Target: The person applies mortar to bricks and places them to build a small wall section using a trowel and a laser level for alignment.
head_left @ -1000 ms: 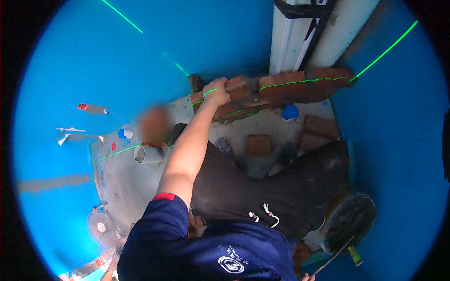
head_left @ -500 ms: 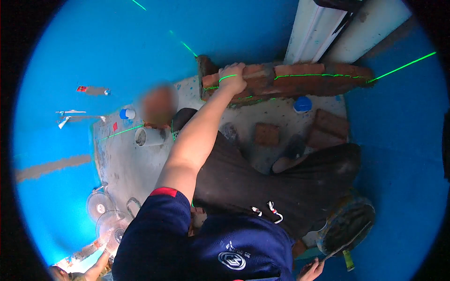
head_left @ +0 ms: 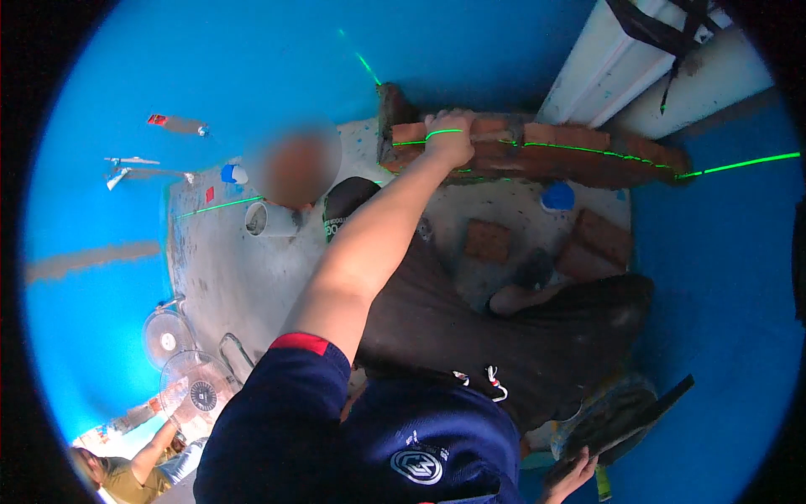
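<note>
The right hand (head_left: 574,475), fingers clenched, now raises the trowel (head_left: 648,422) at 5 o'clock, seemingly readied; the left hand (head_left: 452,139) grasps 12 o'clock brickwork (head_left: 571,160).

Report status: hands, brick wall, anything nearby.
Left hand on top of low brick wall. Right hand holds dark flat tool. Blue round item, loose brick on floor near wall.

Bright blue walls (head_left: 252,84), grey floor (head_left: 227,269), green light lines (head_left: 743,165).
</note>
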The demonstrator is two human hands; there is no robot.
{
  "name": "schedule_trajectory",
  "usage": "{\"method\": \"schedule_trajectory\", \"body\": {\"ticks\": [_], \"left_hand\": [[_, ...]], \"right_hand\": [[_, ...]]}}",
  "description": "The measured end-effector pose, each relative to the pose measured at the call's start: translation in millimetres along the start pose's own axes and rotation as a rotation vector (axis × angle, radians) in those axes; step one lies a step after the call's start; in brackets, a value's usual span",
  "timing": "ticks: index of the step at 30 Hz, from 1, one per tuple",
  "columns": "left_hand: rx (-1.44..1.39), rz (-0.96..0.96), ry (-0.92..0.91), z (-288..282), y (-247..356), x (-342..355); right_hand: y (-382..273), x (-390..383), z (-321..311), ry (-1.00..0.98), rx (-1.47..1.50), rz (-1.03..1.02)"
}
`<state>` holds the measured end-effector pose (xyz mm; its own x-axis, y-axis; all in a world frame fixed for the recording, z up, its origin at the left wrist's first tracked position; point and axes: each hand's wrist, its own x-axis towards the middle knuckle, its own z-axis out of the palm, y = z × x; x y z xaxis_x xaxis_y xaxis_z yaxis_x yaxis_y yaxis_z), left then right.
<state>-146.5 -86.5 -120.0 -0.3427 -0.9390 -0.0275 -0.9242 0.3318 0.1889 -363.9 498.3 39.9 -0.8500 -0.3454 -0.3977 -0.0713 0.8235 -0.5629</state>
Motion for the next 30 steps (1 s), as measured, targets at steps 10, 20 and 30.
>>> {"method": "schedule_trajectory", "body": {"ticks": [10,20,30], "left_hand": [[-0.029,-0.068,-0.094,-12.6,6.9,-4.8],[-0.069,-0.073,-0.142,-21.4,13.9,-5.5],[-0.037,-0.018,0.017,-8.6,10.1,-6.9]], "right_hand": [[-25.5,30.2,10.8,0.024,0.113,-0.054],[-77.9,50.2,26.7,-0.171,0.391,-0.158],[-156.9,24.3,61.8,-0.425,0.412,-0.214]]}}
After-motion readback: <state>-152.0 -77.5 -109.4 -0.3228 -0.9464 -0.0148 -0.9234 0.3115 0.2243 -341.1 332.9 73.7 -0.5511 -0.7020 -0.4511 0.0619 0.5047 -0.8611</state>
